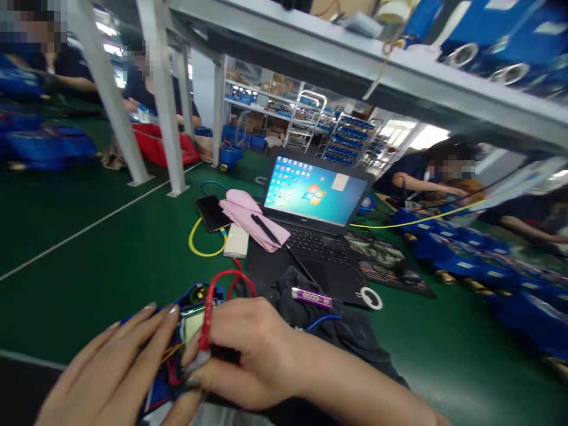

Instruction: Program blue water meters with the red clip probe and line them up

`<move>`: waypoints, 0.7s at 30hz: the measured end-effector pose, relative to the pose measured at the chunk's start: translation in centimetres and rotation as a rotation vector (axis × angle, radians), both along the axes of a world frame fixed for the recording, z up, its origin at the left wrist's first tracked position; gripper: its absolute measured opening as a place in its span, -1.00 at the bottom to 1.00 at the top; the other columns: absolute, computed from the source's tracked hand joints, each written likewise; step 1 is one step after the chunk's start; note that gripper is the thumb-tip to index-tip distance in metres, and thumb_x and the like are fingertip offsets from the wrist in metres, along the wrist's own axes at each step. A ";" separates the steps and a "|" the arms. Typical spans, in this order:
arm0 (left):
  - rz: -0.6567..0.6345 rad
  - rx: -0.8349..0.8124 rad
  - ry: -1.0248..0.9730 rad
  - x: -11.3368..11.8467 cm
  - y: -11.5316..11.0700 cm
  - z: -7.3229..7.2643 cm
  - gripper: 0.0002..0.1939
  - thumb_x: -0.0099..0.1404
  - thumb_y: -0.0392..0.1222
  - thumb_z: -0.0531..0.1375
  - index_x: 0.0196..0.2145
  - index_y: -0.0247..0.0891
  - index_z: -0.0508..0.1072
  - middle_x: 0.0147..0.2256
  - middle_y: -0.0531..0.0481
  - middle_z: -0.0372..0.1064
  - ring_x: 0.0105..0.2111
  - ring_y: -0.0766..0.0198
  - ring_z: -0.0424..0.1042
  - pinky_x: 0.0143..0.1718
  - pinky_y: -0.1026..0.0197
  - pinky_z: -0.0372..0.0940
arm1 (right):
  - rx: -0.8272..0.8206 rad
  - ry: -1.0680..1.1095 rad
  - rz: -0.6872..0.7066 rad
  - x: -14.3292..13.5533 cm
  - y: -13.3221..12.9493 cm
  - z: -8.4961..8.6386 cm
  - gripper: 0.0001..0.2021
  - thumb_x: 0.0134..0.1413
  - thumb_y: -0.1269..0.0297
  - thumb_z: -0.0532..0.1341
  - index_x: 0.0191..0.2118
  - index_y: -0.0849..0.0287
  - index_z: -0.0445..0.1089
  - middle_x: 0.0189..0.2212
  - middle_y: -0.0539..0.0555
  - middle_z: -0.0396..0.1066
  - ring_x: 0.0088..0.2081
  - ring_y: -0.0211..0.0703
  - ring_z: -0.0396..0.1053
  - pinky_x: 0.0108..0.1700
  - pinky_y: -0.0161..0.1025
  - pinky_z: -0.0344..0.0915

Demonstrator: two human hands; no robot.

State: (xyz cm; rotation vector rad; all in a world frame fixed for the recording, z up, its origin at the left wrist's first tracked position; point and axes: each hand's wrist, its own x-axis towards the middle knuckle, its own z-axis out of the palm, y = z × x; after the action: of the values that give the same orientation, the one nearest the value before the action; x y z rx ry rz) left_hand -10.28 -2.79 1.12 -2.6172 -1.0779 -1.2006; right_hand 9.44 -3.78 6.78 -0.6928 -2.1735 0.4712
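Observation:
At the lower left, a blue device housing (153, 397) holds a small display, thin wires and a round black part. My left hand (118, 367) lies over its left side with the fingers stretched out. Reaching in from the right, my right hand (248, 349) pinches the end of a red cable (208, 307) near a grey tip, over the housing. The cable loops up above the knuckles. What lies beneath my right fingers is partly hidden.
A laptop (310, 236) stands beyond my hands, with pink cloths (248, 219), a phone (213, 213), a purple lighter (311, 297) on dark cloth and a white ring (371, 298) nearby. Blue devices (465, 254) line the right. A metal shelf (355, 56) hangs overhead. Several people sit around.

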 end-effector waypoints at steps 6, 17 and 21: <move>0.129 0.018 0.257 0.3 -2.6 4.3 -0.41 0.20 -0.02 0.14 0.10 -0.42 0.23 0.03 -0.25 0.30 0.06 -0.02 0.25 0.09 -0.04 0.14 | -0.146 0.073 -0.010 -0.2 -0.7 1.2 -0.91 0.15 0.43 0.13 -0.36 0.27 0.34 -0.47 0.07 0.38 -0.42 -0.22 0.31 -0.34 -0.31 0.23; 0.146 -0.039 0.243 0.7 -3.0 4.9 -0.43 0.23 -0.02 0.13 0.09 -0.46 0.23 0.04 -0.26 0.29 0.09 -0.02 0.23 0.05 -0.11 0.16 | -0.181 0.050 -0.017 -0.1 -1.0 1.0 -0.92 0.16 0.43 0.13 -0.36 0.23 0.32 -0.49 0.02 0.34 -0.44 -0.25 0.26 -0.37 -0.31 0.18; 0.146 -0.029 0.240 0.8 -3.0 4.8 -0.43 0.23 -0.02 0.13 0.09 -0.46 0.24 0.05 -0.25 0.28 0.10 0.00 0.21 0.07 -0.07 0.12 | -0.183 0.049 -0.010 -0.2 -1.0 1.0 -0.92 0.16 0.43 0.14 -0.36 0.24 0.32 -0.48 0.04 0.35 -0.42 -0.24 0.26 -0.36 -0.31 0.17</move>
State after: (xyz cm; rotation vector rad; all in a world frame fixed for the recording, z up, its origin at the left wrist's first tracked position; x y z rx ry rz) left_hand -9.48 -5.80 5.96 -2.5671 -1.2195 -0.8238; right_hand 9.28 -4.79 7.82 -0.7823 -2.0978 0.6814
